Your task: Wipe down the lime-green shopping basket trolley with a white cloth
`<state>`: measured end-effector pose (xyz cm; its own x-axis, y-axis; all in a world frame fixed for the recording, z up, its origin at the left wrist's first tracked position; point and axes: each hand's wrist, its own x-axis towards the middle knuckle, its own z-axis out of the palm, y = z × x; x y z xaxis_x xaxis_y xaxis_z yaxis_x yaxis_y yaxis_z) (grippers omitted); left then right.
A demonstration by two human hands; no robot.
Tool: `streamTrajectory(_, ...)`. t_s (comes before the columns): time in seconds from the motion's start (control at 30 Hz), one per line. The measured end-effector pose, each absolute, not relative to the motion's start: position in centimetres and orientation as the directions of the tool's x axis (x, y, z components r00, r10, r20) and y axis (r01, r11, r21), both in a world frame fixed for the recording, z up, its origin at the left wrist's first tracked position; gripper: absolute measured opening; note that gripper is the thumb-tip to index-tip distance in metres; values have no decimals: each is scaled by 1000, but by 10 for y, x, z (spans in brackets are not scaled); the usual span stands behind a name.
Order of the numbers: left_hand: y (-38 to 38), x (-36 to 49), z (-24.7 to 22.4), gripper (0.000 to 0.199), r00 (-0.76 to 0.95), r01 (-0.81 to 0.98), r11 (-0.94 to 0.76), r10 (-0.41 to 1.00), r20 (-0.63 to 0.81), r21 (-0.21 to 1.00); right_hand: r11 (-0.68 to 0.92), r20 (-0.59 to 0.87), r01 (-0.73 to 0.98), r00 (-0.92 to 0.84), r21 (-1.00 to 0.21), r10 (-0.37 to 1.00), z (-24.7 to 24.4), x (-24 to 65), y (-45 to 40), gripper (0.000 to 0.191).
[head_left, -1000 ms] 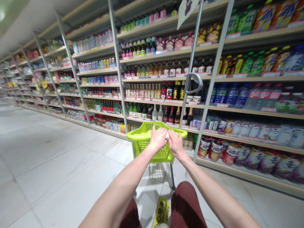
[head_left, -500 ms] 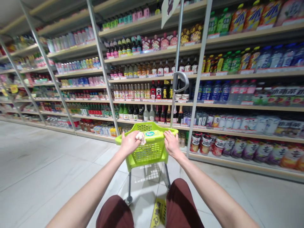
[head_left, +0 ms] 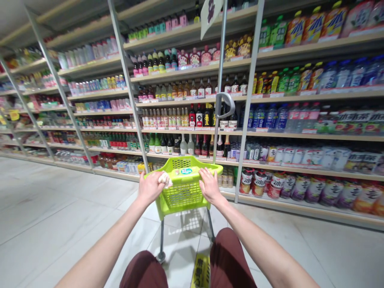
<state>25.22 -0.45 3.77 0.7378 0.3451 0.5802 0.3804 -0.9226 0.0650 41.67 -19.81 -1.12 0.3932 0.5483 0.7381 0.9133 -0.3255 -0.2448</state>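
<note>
My left hand [head_left: 149, 188] is on the near left of the rim of a lime-green plastic shopping basket [head_left: 184, 199], shut on a crumpled white wad [head_left: 165, 179], perhaps tissue. My right hand [head_left: 210, 186] lies on the near right of the rim, its fingers spread and curled over the edge. It holds nothing else. A small packet with a blue and green label [head_left: 186, 171] lies in the basket, mostly hidden by the rim.
The basket rides on a wheeled metal frame [head_left: 161, 240]. Long shelves of bottled drinks [head_left: 192, 120] line the aisle ahead and right, with a metal pole and hook [head_left: 223, 106] beyond the basket. A tiled floor [head_left: 60, 200] spreads left, with a yellow sticker [head_left: 200, 272] below.
My hands, together at the rim's middle a second ago, now stand apart with the white wad in my left hand. The shelves have shifted left in view.
</note>
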Motion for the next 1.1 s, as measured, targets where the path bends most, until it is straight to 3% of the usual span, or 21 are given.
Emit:
streamTrajectory(0.4,-42,240,36,34,742,294,-955,257,619,44,-267,791,950,285,-160,541,-23,435,-221,43)
streamTrajectory(0.77,-58,226,43,50,867,-53,-998,-54,496,-16,-509,678,788,585,-345,446,4,466,-228,38)
streamTrajectory(0.83,-52,223,46,51,881,-57,-998,-33,472,35,-492,680,793,583,-358,444,9,453,-224,39)
streamTrajectory(1.0,-60,238,51,45,877,75,-961,190,440,265,-392,647,844,534,-367,544,13,414,-209,36)
streamTrajectory(1.1,-86,262,52,43,861,45,-966,167,480,256,-404,617,836,548,-373,565,12,408,-203,37)
